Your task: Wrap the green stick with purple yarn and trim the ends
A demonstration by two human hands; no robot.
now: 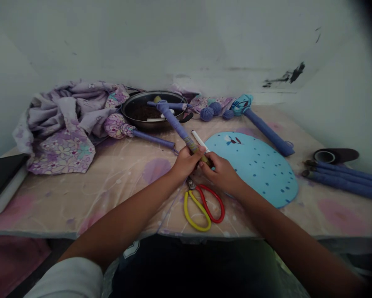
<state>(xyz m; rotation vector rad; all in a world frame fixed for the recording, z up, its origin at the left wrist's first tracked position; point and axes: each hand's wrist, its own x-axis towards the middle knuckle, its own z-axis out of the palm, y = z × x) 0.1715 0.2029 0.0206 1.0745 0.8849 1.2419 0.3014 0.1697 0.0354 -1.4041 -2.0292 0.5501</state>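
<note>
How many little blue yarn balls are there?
3: the left ball, the middle ball slightly behind, and the right ball, all right of the pan. More may be hidden.

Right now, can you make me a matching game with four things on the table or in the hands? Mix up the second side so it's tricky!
Things:
1. wrapped stick
2. scissors
3. oval mat
4. pan

Clues:
A. light blue with dark spots
B. held by the left hand and the right hand
C. dark, just right of the bunched flowery cloth
D. one red handle and one yellow handle

Right pairs: 1-B, 2-D, 3-A, 4-C
</note>
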